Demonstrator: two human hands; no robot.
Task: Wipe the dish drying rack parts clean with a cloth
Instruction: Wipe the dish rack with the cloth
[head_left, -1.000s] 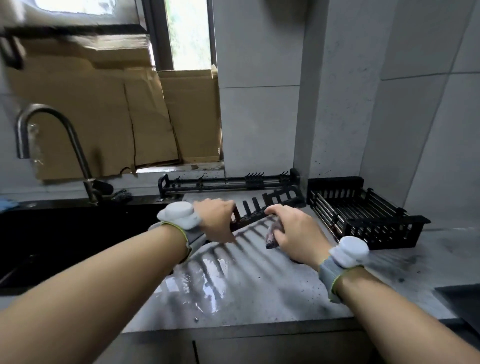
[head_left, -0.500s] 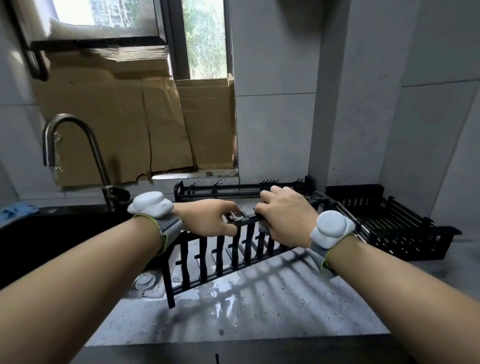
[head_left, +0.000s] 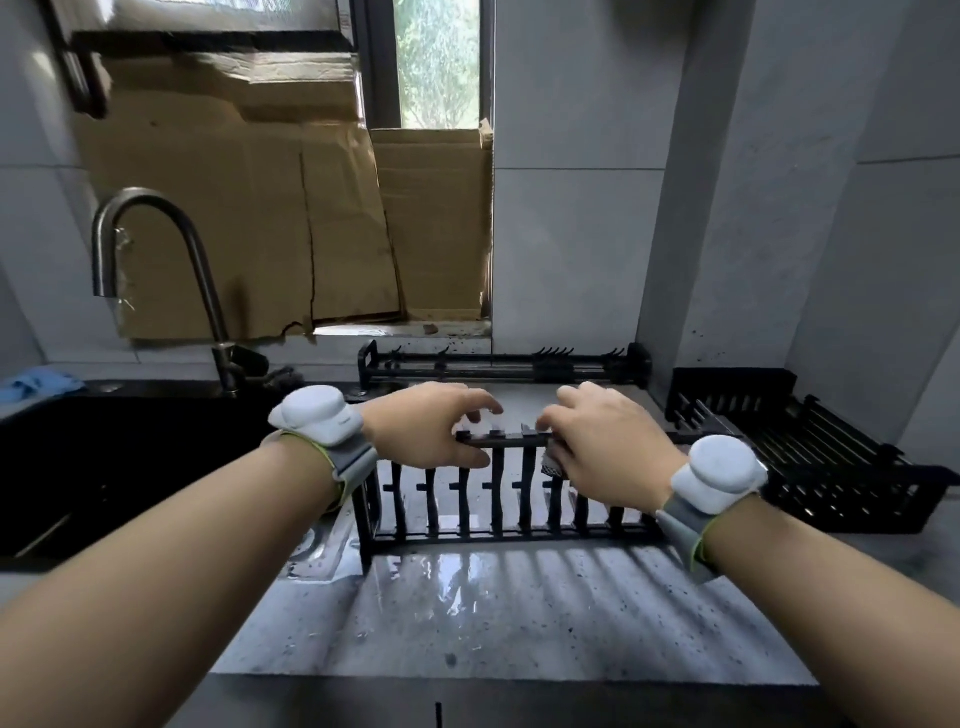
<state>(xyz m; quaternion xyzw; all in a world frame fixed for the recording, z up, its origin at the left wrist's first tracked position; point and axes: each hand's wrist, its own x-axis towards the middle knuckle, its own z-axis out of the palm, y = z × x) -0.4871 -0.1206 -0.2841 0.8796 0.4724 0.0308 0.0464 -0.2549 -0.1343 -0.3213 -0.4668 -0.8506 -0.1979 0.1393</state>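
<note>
Both hands (head_left: 519, 436) grip slatted rack (head_left: 498, 499) top rail, upright on wet counter (head_left: 493, 623).

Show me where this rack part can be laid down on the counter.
Free: the wet counter between the slatted rack and the front edge. A narrower strip lies between the hands and the back rail. Crowded: right, where the basket sits; left is the sink.

Your black slatted plastic rack panel (head_left: 493, 493) stands on grey speckled stone counter (head_left: 519, 623); brown cardboard sheets (head_left: 291, 218) behind, crumpled blue cloth (head_left: 39, 382) far left.
</note>
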